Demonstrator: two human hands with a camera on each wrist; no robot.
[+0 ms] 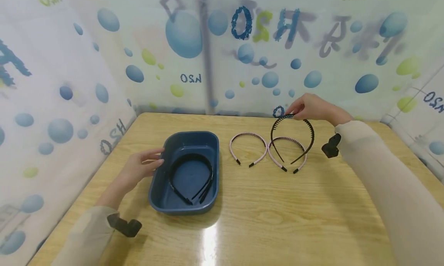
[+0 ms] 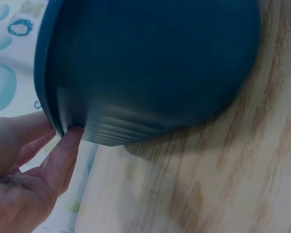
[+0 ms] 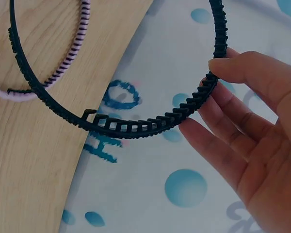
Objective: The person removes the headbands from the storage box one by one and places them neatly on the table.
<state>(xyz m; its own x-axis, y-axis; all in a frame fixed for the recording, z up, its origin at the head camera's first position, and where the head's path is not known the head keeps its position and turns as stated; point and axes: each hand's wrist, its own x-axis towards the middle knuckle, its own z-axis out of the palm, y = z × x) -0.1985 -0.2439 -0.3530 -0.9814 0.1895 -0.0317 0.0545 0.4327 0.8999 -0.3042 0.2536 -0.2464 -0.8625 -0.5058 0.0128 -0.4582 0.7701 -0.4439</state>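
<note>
Wooden table [image 1: 263, 219]: right hand [image 1: 312, 107] is pinching a black toothed headband [image 1: 293, 137] aloft; left hand [image 1: 140, 166], fingers straight, is steadying the blue tub [image 1: 157, 189].

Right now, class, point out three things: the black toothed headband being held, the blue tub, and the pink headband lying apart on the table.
black toothed headband [image 1: 310, 128], head view, right side of its arch.
blue tub [image 1: 190, 136], head view, far rim.
pink headband [image 1: 247, 134], head view, top of its arch.
</note>
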